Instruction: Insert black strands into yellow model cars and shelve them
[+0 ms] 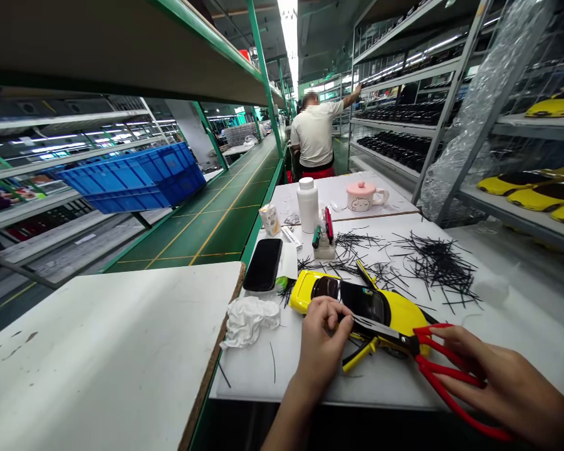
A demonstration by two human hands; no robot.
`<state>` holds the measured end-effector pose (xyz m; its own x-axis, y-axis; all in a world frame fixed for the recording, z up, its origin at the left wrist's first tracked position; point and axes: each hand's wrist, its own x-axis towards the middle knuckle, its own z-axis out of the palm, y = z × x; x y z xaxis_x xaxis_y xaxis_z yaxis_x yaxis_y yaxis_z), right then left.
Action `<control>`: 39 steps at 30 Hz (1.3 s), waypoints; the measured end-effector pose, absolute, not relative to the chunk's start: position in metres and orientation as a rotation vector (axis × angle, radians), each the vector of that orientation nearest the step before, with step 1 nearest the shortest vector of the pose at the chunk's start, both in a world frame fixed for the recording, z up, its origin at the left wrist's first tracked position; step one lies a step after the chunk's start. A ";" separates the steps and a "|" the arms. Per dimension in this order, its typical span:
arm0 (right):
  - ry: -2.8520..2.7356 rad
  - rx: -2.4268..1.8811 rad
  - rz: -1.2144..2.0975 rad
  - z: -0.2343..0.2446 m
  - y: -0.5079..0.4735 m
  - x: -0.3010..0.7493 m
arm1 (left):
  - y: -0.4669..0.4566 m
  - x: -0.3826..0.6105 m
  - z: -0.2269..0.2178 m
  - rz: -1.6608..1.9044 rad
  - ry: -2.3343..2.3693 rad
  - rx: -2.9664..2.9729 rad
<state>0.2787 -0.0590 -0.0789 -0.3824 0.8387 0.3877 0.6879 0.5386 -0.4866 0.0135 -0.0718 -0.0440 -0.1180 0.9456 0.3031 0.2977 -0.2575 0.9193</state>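
Note:
A yellow model car [403,311] with a black roof and its doors open lies on the white work surface. My right hand [502,376] is wrapped round the red handles of a pair of scissors [399,339]. Their blades reach left over the car's side, and the tips come close to my left fingers. My left hand [323,338] is closed in a pinch at the near side of the car; whatever sits between its fingertips is too small to make out. Many thin black strips [444,266] lie scattered behind the car.
Left of the car are a phone [263,264] and crumpled tissue [251,321]. Behind it stand a white bottle [308,205] and a pink lidded mug [361,197]. A green conveyor [216,228] runs along the left. A person [313,134] sits ahead; shelves [521,216] with yellow cars line the right.

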 end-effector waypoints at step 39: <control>-2.284 -1.035 0.025 -0.118 -0.066 0.291 | -0.071 0.014 -0.046 1.420 1.426 1.521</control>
<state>0.2910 -0.0661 -0.1180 -0.4983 0.6848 0.5317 0.6730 0.6922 -0.2606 0.0142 -0.0712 -0.0459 -0.1547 0.9451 0.2879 0.2915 -0.2348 0.9273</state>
